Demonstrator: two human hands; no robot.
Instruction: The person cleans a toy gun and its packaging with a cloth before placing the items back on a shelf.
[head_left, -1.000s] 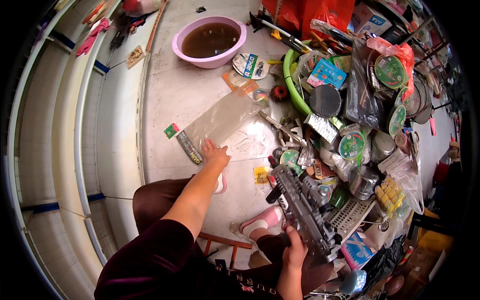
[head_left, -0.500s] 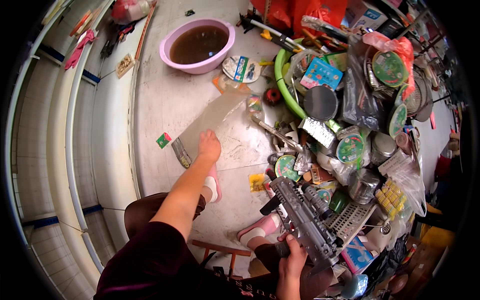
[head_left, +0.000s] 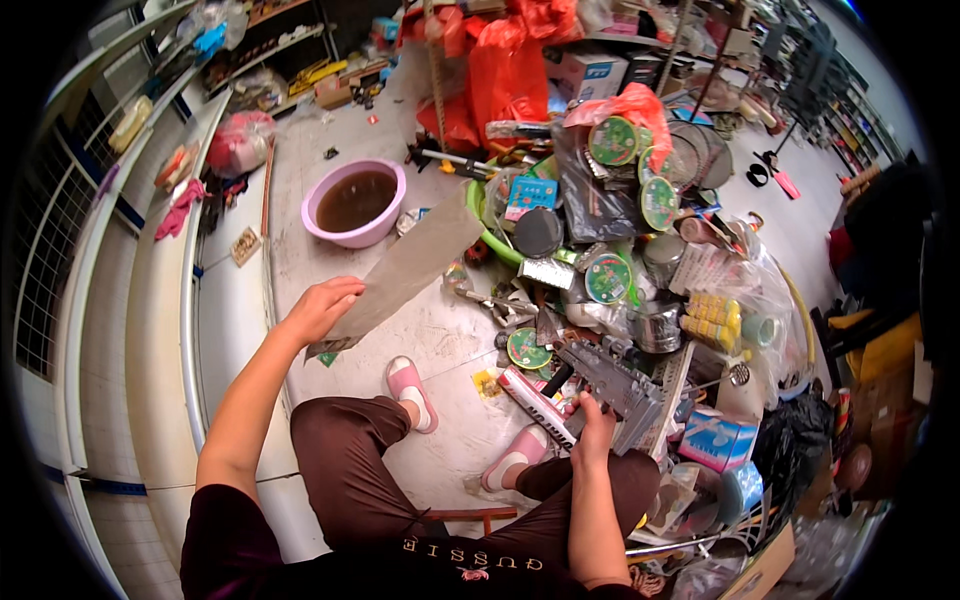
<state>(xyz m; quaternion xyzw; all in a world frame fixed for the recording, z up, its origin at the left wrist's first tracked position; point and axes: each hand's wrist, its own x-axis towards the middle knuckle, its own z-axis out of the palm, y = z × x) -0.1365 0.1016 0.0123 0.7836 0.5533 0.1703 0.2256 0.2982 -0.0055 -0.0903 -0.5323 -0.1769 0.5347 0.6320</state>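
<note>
My left hand (head_left: pixel 328 308) is closed on the lower end of a long, flat, translucent plastic bag (head_left: pixel 412 268), which it holds up at a slant above the floor. A dark grey toy rifle (head_left: pixel 622 388) lies over my right thigh, at the edge of the heap. My right hand (head_left: pixel 593 432) is wrapped round its grip. Beside the rifle is a long red and white package (head_left: pixel 535 402). Part of a small green packet (head_left: pixel 328 358) shows on the floor under the bag.
A pink basin (head_left: pixel 394 206) of brown liquid stands ahead on the floor. To the right, a green tub (head_left: pixel 476 205) sits among heaped goods, with round green-labelled lids, a dark round tin (head_left: pixel 538 233) and a blue and pink box (head_left: pixel 718 440). White shelving (head_left: pixel 178 330) runs along the left.
My left hand has lifted the plastic bag off the floor and moved left with it. The toy rifle stays in my right hand. The view has tilted up, showing more of the room.
</note>
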